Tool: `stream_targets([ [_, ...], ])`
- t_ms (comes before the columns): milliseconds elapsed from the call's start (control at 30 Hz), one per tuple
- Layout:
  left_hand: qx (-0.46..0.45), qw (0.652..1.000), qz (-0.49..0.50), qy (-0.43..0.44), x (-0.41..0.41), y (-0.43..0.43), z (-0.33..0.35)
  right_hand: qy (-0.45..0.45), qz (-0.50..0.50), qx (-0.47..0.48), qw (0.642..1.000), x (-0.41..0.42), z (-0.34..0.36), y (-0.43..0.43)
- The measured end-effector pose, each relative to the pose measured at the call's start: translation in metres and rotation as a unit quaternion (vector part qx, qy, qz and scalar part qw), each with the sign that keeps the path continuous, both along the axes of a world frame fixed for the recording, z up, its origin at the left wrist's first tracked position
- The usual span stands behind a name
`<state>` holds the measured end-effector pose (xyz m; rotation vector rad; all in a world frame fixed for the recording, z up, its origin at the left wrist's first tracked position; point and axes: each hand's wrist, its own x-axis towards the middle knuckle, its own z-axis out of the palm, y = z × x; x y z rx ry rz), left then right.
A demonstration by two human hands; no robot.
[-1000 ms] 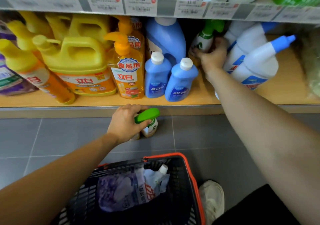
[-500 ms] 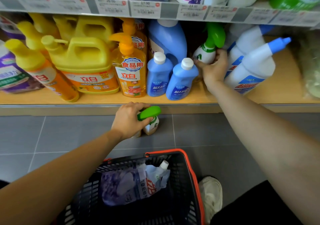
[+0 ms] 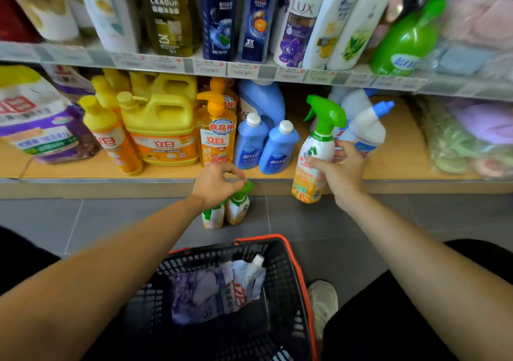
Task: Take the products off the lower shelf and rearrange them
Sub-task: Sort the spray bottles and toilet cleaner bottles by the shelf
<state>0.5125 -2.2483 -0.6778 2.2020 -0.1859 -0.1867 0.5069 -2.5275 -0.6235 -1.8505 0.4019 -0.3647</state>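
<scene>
The right hand [image 3: 342, 172] grips a white-and-orange plastic spray bottle [image 3: 315, 155] round its middle, with the thumb across the front and the fingers curled round the far side. The bottle's green trigger head points left. It hangs nearly upright in front of the wooden lower shelf [image 3: 402, 163], with its base below the shelf's front lip and clear of the grey tiled floor [image 3: 83, 216]. The left hand [image 3: 216, 185] is curled down over the green trigger head of one of two matching spray bottles [image 3: 238, 208], which stand side by side on the floor just before the shelf. On the shelf stand two blue plastic bottles with white caps [image 3: 249, 144], a yellow handled jug [image 3: 158, 122] and a white bottle with a blue angled nozzle [image 3: 366, 130]. Nearer the person, a black plastic basket with an orange rim [image 3: 277, 266] holds a purple-and-white refill pouch [image 3: 219, 291].
</scene>
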Motion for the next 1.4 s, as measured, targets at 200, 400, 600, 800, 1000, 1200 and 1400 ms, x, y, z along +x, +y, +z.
stream_targets([
  [200,-0.202,0.978,-0.046,0.03,-0.011,-0.016,0.093,0.053,0.24,0.017,0.969,-0.035,0.046,0.013],
  [400,-0.284,0.956,-0.078,-0.007,-0.043,-0.001,0.145,0.086,0.369,0.054,0.924,-0.065,0.067,0.037],
  [600,-0.233,0.967,-0.082,-0.057,-0.08,0.007,0.153,0.021,0.367,0.089,0.926,-0.085,0.072,0.06],
  [800,-0.143,0.976,-0.106,-0.124,-0.084,0.03,0.154,-0.024,0.367,0.02,0.93,-0.086,0.083,0.092],
  [1000,-0.058,0.972,-0.172,-0.152,-0.064,0.047,0.156,-0.049,0.353,0.004,0.934,-0.078,0.081,0.102],
  [1200,-0.162,0.978,-0.102,-0.078,-0.058,0.039,0.146,-0.056,0.341,-0.02,0.938,-0.069,0.077,0.095],
  [1400,-0.27,0.96,0.007,0.077,-0.049,0.023,0.137,-0.05,0.337,-0.037,0.939,-0.064,0.07,0.083],
])
